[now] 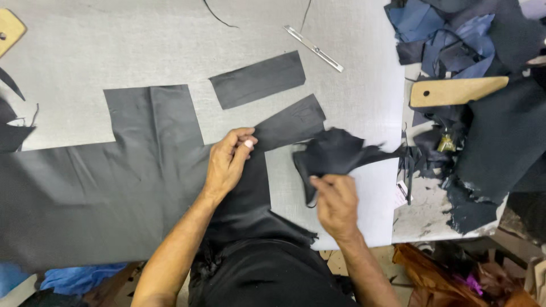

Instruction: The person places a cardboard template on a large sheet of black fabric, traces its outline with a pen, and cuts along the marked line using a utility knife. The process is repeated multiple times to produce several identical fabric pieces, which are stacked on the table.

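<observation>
Hand on the right [336, 202] pinches crumpled black fabric scrap [333, 152]

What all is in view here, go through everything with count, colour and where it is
large fabric sheet: one, dark grey, left half of the table
cut fabric strips: two, dark grey, table centre, the lower one under the left fingertips
crumpled fabric scrap: one, black, held right of centre
metal ruler: one, silver, top centre
table cover: one, light grey, under everything
wooden templates: two, tan, one right, one at top-left corner
fabric offcuts pile: many, blue and black, right side
blue cloth: one, bottom left
left hand: pressing fabric, centre
right hand: gripping the scrap
</observation>
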